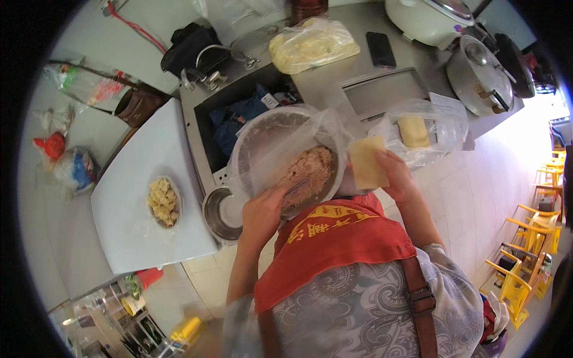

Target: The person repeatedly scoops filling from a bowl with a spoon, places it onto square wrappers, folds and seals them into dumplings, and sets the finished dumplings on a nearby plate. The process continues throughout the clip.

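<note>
My left hand (262,212) grips a thin dark stick-like tool (297,186), its tip in pinkish minced meat (311,170). The meat lies in a large round basin (241,147), with a translucent plastic sheet (280,154) draped over part of it. In my right hand (396,174) is a pale yellow dough wrapper (368,163), held flat just right of the basin's rim; whether it is one sheet or several I cannot tell. Beyond that hand, a yellow block of stacked wrappers (413,131) sits in an opened clear plastic bag (447,121).
A metal bowl (212,210) stands left of the basin. On the white table (125,232) lies a dish of folded dumplings (163,201). Behind are a sink (206,112), a bagged yellow mass (313,44), a phone (380,49) and a metal pot (476,76).
</note>
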### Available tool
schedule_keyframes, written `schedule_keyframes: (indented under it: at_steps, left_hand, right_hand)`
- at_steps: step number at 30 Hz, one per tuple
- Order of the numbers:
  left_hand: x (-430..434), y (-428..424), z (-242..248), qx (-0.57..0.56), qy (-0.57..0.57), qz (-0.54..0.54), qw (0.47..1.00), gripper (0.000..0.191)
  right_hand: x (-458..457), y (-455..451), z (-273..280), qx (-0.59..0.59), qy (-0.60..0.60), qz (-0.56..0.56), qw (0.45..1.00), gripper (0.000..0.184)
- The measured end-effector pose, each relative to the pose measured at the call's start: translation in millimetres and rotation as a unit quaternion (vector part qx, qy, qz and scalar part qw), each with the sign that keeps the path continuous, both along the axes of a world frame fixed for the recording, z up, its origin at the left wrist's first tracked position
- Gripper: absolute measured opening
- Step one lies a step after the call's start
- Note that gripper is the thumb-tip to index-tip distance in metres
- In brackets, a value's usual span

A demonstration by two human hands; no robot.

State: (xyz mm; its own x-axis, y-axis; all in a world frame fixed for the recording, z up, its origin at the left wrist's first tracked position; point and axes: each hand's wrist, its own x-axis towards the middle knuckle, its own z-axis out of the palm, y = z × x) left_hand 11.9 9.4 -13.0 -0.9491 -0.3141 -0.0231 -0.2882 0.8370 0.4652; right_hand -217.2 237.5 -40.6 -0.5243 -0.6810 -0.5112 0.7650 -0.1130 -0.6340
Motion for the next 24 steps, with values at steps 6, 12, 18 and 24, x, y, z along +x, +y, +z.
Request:
schedule_keyframes:
  at_steps: [6,12,18,24]
  left_hand:
    - [-10,-3,-25,-0.191,-0.002,-0.030,0.981,0.034]
    - [-31,-6,-52,-0.209,0.037,-0.072,0.975,0.033]
    - [-13,-4,-42,-0.200,-0.019,-0.168,0.965,0.025]
    - [-25,-4,-38,-0.178,-0.045,-0.090,0.979,0.027]
  right_hand:
    - [22,-37,-8,0.041,-0.040,0.073,0.996,0.039]
    - [11,-64,-32,-0.081,-0.085,-0.005,0.993,0.038]
    - [11,-60,-36,-0.120,-0.073,-0.014,0.990,0.042]
    - [9,-63,-45,-0.170,-0.138,-0.022,0.976,0.048]
